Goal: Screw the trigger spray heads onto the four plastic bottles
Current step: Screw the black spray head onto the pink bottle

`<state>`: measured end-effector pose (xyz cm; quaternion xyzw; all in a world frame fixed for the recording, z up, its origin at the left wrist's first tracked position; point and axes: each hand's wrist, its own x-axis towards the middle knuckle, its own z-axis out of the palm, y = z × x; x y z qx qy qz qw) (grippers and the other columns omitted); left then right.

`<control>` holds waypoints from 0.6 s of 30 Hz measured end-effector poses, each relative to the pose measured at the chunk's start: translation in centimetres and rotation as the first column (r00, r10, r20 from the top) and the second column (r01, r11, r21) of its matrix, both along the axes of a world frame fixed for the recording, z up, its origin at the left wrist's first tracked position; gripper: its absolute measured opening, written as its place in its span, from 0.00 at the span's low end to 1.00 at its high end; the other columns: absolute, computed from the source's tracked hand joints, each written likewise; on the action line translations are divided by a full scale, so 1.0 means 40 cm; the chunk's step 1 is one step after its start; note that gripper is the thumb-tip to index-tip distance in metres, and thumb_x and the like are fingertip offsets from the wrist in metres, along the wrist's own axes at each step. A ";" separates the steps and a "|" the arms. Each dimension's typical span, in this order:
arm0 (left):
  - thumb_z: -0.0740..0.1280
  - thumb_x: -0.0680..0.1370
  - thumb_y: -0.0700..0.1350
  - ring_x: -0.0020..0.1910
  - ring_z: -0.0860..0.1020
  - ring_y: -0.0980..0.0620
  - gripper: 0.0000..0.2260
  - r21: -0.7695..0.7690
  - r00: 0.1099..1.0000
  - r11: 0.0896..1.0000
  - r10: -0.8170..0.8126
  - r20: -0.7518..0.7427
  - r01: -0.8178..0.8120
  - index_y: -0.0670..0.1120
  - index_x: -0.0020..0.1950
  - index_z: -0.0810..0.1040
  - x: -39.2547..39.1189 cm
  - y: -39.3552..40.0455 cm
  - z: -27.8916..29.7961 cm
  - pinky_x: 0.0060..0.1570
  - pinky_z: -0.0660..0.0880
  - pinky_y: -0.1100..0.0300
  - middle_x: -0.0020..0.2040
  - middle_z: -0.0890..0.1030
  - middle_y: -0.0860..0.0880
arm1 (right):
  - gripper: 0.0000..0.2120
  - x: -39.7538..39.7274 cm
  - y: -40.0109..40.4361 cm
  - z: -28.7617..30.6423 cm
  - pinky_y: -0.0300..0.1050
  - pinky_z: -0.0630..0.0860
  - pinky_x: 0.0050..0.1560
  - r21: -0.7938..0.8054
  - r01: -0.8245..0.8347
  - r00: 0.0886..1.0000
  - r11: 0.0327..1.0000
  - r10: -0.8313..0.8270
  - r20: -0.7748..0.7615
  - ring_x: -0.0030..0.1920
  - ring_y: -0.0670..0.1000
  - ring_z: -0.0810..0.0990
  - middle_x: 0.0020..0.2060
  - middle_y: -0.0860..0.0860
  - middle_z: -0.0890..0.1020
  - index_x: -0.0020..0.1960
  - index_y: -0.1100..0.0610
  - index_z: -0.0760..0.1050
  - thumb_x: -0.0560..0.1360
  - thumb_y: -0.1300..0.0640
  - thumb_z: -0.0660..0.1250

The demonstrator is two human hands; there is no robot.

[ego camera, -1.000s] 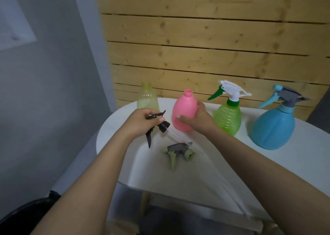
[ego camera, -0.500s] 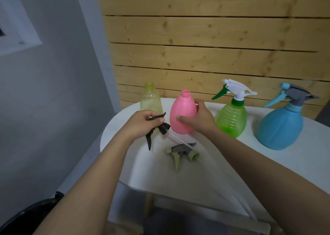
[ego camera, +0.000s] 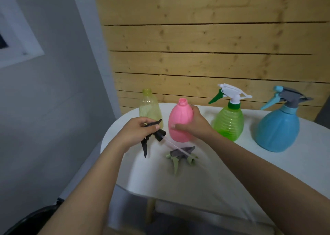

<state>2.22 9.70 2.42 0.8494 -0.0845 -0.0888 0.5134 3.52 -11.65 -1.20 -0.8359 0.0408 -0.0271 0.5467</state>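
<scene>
Left hand (ego camera: 133, 133): grip closed around the black trigger spray head (ego camera: 153, 136), lifted off the bench (ego camera: 205, 177), its clear dip tube slanting down over the loose head. Right hand (ego camera: 194, 125): grip wrapped on the right side of the pink bottle (ego camera: 180, 120), thumb across its front; bottle upright on the bench, neck open. Count: four bottles in a row along the far edge. Yellow bottle (ego camera: 149, 107) at the left end, uncapped. Pink next. Green bottle (ego camera: 229, 123) with a white and green head fitted. Blue bottle (ego camera: 278, 129) at the right end with a grey and blue head fitted. One loose grey-green spray head (ego camera: 180, 154) lies on the bench just in front of the pink bottle. Spray heads total four: two fitted, one held, one lying
</scene>
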 end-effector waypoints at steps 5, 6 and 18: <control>0.70 0.74 0.48 0.32 0.75 0.54 0.07 0.011 1.000 1.000 0.009 -0.005 -0.009 0.48 0.49 0.82 0.008 0.011 -0.005 0.29 0.70 0.71 0.40 0.81 0.42 | 0.43 -0.001 0.006 0.007 0.51 0.76 0.47 -0.050 0.012 1.000 0.999 -0.010 0.027 0.53 0.55 0.74 0.56 0.50 0.71 0.70 0.53 0.59 0.62 0.49 0.78; 0.70 0.74 0.49 0.32 0.75 0.55 0.06 0.000 1.000 1.000 0.014 0.000 -0.014 0.49 0.48 0.82 0.008 0.011 -0.005 0.28 0.70 0.72 0.39 0.81 0.44 | 0.43 -0.009 0.001 0.014 0.50 0.76 0.47 -0.041 0.010 0.999 0.999 -0.009 0.038 0.53 0.55 0.74 0.56 0.50 0.72 0.70 0.52 0.60 0.62 0.49 0.78; 0.73 0.69 0.53 0.38 0.75 0.49 0.09 -0.071 0.997 0.997 -0.029 -0.070 0.024 0.49 0.42 0.82 -0.007 -0.069 0.010 0.40 0.71 0.59 0.37 0.78 0.48 | 0.38 -0.266 -0.224 0.146 0.46 0.78 0.43 -0.188 -0.049 0.998 0.981 0.040 -0.050 0.51 0.49 0.78 0.53 0.43 0.77 0.65 0.37 0.64 0.58 0.45 0.77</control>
